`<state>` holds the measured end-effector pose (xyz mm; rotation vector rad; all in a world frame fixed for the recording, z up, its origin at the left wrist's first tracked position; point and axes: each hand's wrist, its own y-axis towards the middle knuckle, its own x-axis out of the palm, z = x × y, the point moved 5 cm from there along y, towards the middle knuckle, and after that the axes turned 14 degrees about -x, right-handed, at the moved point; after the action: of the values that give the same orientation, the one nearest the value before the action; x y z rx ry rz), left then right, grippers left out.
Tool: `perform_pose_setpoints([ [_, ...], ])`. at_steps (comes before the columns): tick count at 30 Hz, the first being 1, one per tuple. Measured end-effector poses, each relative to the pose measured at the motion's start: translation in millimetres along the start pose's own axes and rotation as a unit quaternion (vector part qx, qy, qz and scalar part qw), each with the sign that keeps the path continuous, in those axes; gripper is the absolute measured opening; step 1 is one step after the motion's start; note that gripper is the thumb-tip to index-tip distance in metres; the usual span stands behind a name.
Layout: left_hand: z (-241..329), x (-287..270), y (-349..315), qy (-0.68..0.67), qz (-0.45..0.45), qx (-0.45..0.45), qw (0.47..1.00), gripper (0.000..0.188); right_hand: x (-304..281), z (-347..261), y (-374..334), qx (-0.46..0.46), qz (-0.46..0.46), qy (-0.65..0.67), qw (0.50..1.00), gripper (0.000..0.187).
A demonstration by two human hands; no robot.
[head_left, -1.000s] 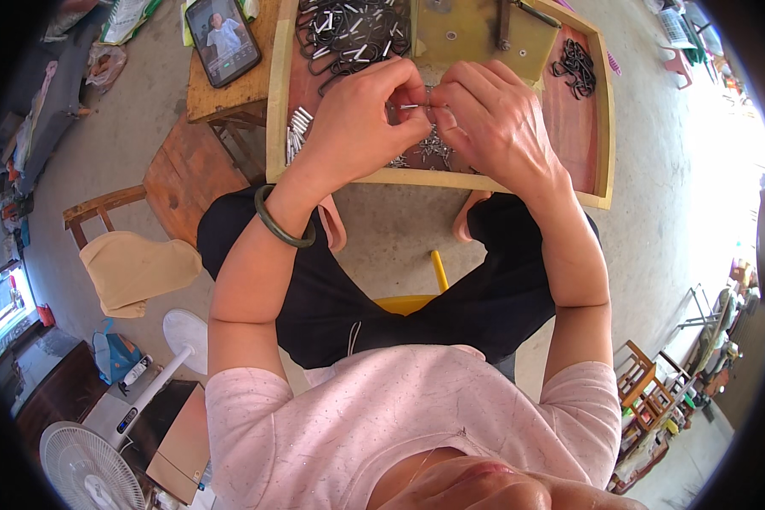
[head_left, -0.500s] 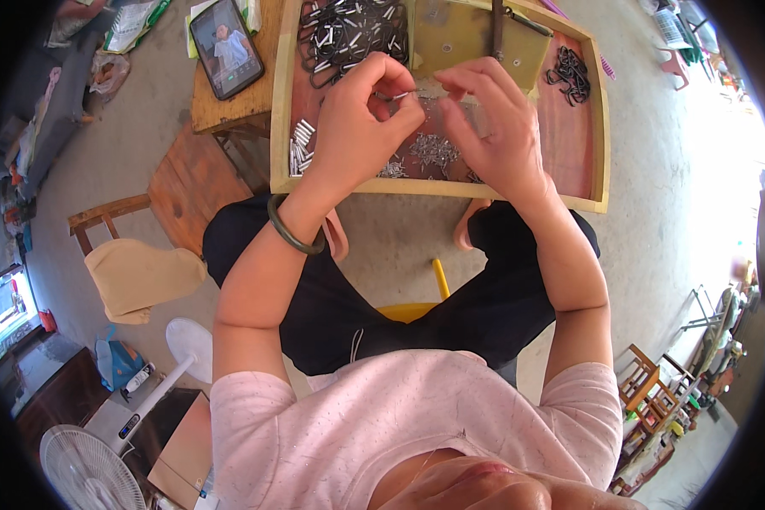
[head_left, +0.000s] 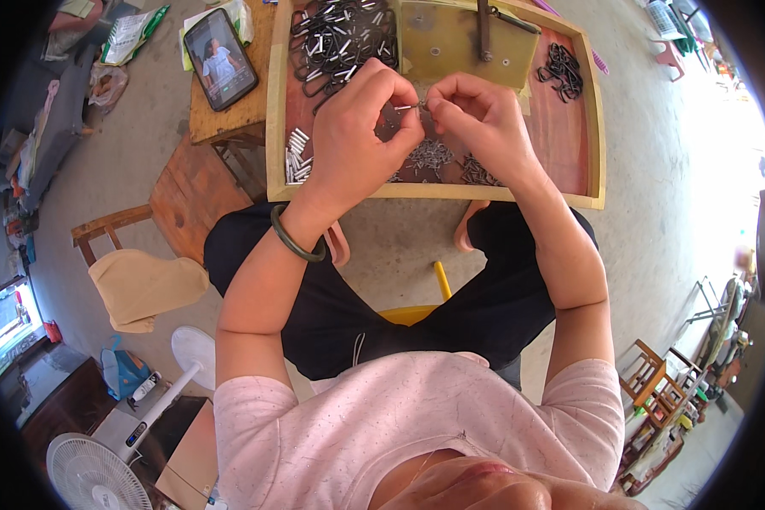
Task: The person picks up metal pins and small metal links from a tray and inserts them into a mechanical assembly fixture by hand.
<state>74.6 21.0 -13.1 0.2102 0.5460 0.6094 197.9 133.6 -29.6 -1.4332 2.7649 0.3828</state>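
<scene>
Over a wooden-rimmed tray (head_left: 433,192), my left hand (head_left: 353,132) is curled with a thin silvery metal piece (head_left: 405,107) at its fingertips. My right hand (head_left: 489,127) is pinched just beside it, fingertips meeting the piece's right end; whatever lies inside that pinch is too small to make out. Beneath my hands lie a heap of tiny metal parts (head_left: 431,155) and some darker small pieces (head_left: 478,172). Short silver tubes (head_left: 297,157) rest by my left wrist. Black cord-like loops with silver sleeves (head_left: 340,42) are piled beyond my left hand.
A yellowish plate (head_left: 438,51) with a dark metal lever (head_left: 484,34) stands at the tray's back. Plain black loops (head_left: 561,72) lie at right. A phone (head_left: 221,59) rests on a wooden stand (head_left: 204,119) at left. A white fan (head_left: 98,472) stands at lower left.
My right hand has moved left and slightly down, its spread fingers closing into a pinch beside the left fingertips. My left hand still holds the thin metal piece.
</scene>
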Motion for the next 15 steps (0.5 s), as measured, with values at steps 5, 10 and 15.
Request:
perform_pose_setpoints([
  [5, 3, -1, -1, 0.073, 0.037, 0.078, 0.994, 0.016, -2, -3, 0, 0.008, 0.007, -0.017, 1.0, 0.015],
  [10, 8, -4, -4, 0.092, 0.041, 0.113, 0.988, 0.011, -5, -2, -1, 0.057, -0.01, 0.011, 0.998, 0.014],
  [15, 3, -6, -2, -0.033, -0.042, 0.034, 0.998, 0.012, -12, 2, 3, 0.089, -0.072, 0.071, 0.991, 0.014],
])
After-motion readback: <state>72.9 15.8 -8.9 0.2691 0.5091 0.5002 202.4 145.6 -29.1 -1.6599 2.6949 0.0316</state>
